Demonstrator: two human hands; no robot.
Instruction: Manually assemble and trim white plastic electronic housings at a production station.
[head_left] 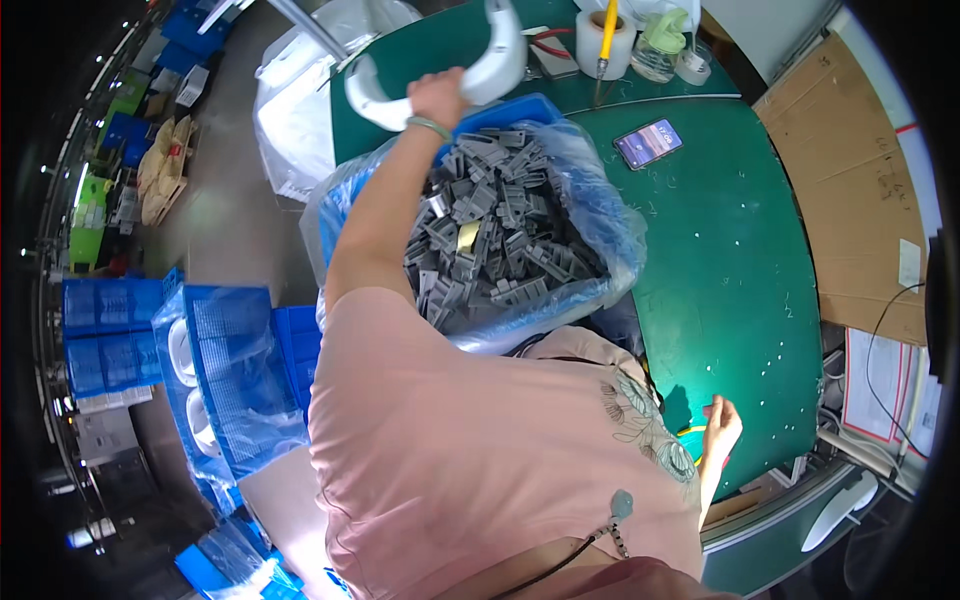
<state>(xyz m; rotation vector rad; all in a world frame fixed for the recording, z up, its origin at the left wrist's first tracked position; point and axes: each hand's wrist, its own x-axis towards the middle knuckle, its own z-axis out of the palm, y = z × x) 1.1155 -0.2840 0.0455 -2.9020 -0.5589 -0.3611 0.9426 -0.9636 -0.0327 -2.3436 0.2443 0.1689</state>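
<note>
The left hand (437, 97) grips a white curved plastic part (440, 88) over the far tabletop (720, 250) edge, above the bag-lined bin (530, 110) of grey clips (500, 230) – a slip could drop it in. The right hand (720, 425) (fingers loosely open, empty) rests at the near edge.

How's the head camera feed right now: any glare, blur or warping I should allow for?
Head view: strong fisheye, the green table edge bows and the corners go black; glare on the plastic bag around the grey parts; left hand and white curved piece sharp; left floor dim.
</note>
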